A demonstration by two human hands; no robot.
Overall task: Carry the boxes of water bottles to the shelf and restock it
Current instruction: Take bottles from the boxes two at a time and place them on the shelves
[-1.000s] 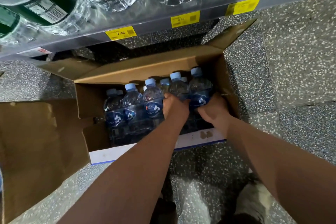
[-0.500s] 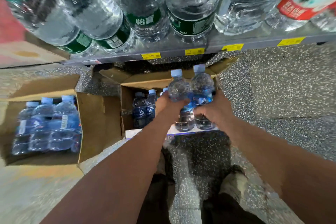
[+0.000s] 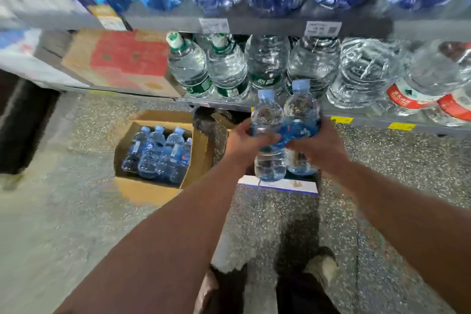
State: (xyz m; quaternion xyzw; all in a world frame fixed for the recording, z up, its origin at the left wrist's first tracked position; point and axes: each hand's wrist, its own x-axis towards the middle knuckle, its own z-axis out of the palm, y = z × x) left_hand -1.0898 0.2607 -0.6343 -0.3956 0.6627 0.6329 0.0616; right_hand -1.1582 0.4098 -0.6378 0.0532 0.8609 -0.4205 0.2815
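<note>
My left hand [image 3: 246, 141] grips a small blue-labelled water bottle [image 3: 267, 115] around its middle. My right hand [image 3: 316, 146] grips a second one [image 3: 300, 107] beside it; the two bottles touch. Both are held upright in the air, in front of the lower shelf [image 3: 356, 120]. Under them the white-edged box [image 3: 288, 185] stands on the floor, mostly hidden by my hands. A second open cardboard box [image 3: 198, 150] on the floor to the left holds several more blue-labelled bottles [image 3: 158, 153].
The lower shelf carries large clear bottles with green labels [image 3: 226, 71] and red labels [image 3: 407, 94], plus a red-printed carton [image 3: 122, 61] at its left. An upper shelf [image 3: 254, 23] holds big blue bottles. My shoes [image 3: 318, 270] stand on the speckled floor.
Both hands have lifted the two bottles out of the box and up level with the lower shelf. The view has tilted up, showing the upper shelf.
</note>
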